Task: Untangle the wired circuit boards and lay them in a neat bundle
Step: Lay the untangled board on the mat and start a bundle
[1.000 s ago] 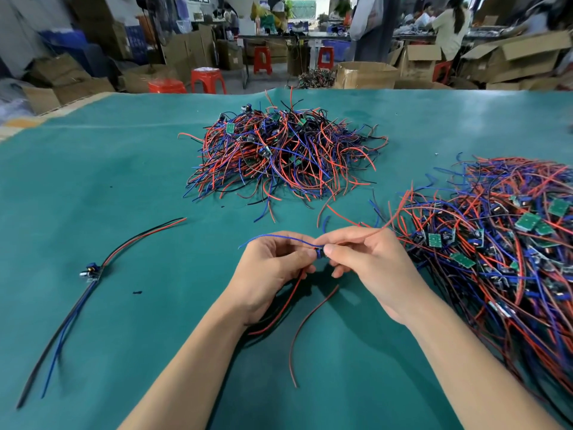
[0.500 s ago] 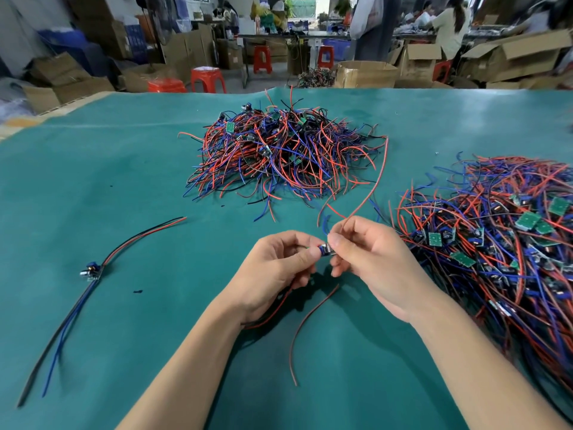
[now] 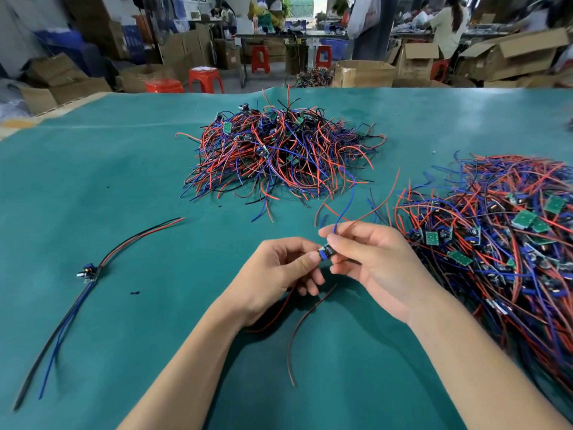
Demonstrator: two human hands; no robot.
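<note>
Blue-bodied small circuit board (image 3: 325, 252), with red, blue and dark wires attached, is held above the near middle of the desk (image 3: 93, 187). It is pinched by thumb and fingers of the left hand (image 3: 279, 268) on one side and by curled fingers of the right hand (image 3: 372, 259) on the other; its blue and red leads are gripped by the right hand too and rise past the fingertips. Two red leads (image 3: 305, 318) trail down under the hands onto the green covering. One sorted board with straightened wires (image 3: 88, 271) is laid well apart at the left. Tangled heap (image 3: 279, 153) is seen at the far middle; larger tangled heap (image 3: 496, 243) is spread along the right edge, just beside the right hand. Bare green surface is found between the laid board and the hands, and along the near edge.
</note>
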